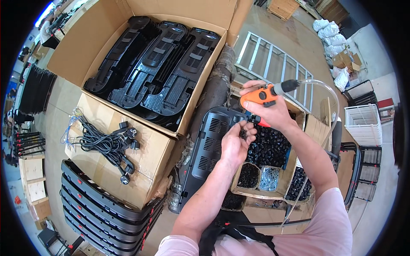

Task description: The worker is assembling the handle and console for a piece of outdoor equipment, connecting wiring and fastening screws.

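Head view: right hand (pixel 273 112) wrapped tight round an orange pneumatic screwdriver (pixel 260 97), clear air hose (pixel 329 91) arcing off its rear, tip aimed down at the top edge of a black vented panel (pixel 209 149). Left hand (pixel 236 143) just below the tool tip, fingers (pixel 250 130) pinched on a small dark part, too small to identify. Just right of the panel, cardboard bins of black parts (pixel 269 147) and silver screws (pixel 269 178). Upper left, an open carton of stacked black panels (pixel 162 64); lower left, coiled power cords (pixel 106 145) atop a closed box.

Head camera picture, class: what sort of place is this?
Probably a factory assembly station. The right hand holds an orange air screwdriver over a black plastic panel; a carton of identical panels and bins of small parts surround it.
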Demonstrator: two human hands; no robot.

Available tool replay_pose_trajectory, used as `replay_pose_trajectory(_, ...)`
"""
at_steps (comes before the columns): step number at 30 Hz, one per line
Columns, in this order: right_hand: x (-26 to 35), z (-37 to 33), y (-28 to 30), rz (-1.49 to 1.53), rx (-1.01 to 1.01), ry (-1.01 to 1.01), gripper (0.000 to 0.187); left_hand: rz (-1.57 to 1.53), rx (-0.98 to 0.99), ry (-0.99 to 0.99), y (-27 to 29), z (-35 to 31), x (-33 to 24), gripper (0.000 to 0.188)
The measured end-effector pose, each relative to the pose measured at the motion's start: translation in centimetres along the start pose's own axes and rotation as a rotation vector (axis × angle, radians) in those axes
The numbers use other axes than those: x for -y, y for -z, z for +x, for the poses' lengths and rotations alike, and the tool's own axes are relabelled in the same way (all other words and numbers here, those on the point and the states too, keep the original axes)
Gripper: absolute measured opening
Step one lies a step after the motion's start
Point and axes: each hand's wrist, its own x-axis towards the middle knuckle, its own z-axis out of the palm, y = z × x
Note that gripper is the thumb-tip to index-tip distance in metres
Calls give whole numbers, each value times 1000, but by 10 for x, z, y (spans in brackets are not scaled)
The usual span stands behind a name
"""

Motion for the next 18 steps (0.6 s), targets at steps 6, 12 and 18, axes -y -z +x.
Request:
replay_pose_trajectory(6,-9,13,-14,-13,57,-18,44,124,71,31,27,-14,3,29)
replay_pose_trajectory(12,-7,20,-16,-137,101,-9,30,142,43,121,15,-41,0,31)
replay_pose_trajectory(18,-11,20,-18,-75,97,5,31,184,80,87,42,-42,7,29)
